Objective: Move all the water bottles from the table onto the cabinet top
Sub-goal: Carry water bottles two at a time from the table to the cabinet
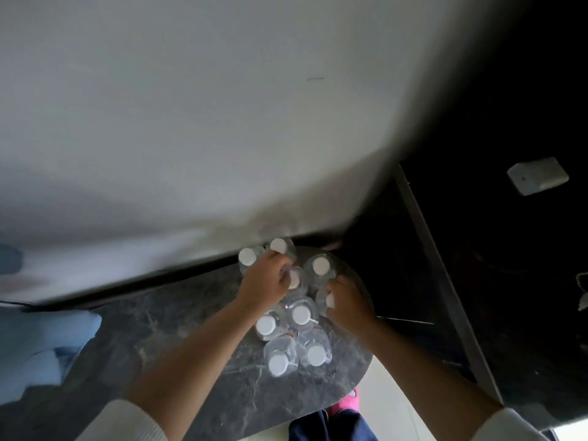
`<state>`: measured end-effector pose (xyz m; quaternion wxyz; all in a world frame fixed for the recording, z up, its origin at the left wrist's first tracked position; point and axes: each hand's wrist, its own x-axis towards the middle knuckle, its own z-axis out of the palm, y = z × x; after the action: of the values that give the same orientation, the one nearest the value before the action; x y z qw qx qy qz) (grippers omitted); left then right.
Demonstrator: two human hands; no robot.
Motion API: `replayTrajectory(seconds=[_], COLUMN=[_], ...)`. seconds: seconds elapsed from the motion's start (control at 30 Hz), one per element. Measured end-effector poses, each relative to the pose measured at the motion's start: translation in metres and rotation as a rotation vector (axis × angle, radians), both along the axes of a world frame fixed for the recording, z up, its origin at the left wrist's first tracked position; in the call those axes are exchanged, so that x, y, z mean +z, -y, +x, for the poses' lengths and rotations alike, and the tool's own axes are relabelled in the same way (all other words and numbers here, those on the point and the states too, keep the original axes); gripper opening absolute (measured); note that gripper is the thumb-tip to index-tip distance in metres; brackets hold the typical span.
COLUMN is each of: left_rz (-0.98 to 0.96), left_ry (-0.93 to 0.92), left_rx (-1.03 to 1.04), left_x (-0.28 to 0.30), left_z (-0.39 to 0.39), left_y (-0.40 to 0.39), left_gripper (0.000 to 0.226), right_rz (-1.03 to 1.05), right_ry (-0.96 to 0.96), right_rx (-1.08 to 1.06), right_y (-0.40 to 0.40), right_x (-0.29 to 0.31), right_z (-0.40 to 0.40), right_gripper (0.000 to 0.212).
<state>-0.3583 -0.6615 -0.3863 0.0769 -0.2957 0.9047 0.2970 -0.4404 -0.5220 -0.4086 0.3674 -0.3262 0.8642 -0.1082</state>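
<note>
Both forearms reached forward and down from pale sleeves, converging on a cluster of clear water bottles with white caps that stood upright on the rounded end of a dark marbled table.

The left hand lay palm down over the far part of the cluster, its wrist bent slightly inward. Its fingers were curled round the neck of one bottle, whose cap showed just beside the fingertips; the grip seemed firm, though blur made the finger positions hard to read. Two more capped bottles stood just beyond that hand, against the wall.

The right hand came in from the other side, knuckles up, with fingers and thumb wrapped round another bottle at the table's edge. A further bottle stood just ahead of this hand.

Between the two wrists and nearer the body, four bottles stood close together, touching one another.

To the outside of the right forearm stood a dark cabinet. On its top, well beyond the right hand, lay a small pale rectangular object. Below the table edge a pink shoe showed on the light floor.
</note>
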Motion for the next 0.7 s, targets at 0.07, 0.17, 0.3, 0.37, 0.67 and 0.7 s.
replayTrajectory(seconds=[0.07,0.17,0.3,0.37,0.67,0.7], left_rz=[0.005,-0.017,-0.108,-0.148,-0.057,-0.048], left_ry=[-0.003,0.068,0.007,-0.007,0.043,0.078], left_rx=[0.061,0.066,0.046,0.073,0.278,0.267], left_x=[-0.003,-0.01,-0.015,-0.02,-0.023,-0.023], left_z=[0.015,0.037,0.06,0.069,0.086,0.085], left_y=[-0.002,-0.009,-0.021,-0.025,-0.047,-0.047], left_gripper=[0.026,0.027,0.017,0.023,0.025,0.029], right_rz=[0.004,0.006,0.112,0.173,0.211,0.216], right_ry=[-0.009,-0.016,-0.068,-0.132,-0.238,-0.231], right_rx=[0.013,0.036,0.129,0.173,0.386,0.406], right_y=[0.0,-0.001,-0.002,0.0,0.004,0.005], right_x=[0.0,0.001,0.009,0.01,0.013,0.014], right_z=[0.001,0.003,0.001,0.004,0.011,0.01], right_gripper=[0.029,0.03,0.044,0.046,0.04,0.04])
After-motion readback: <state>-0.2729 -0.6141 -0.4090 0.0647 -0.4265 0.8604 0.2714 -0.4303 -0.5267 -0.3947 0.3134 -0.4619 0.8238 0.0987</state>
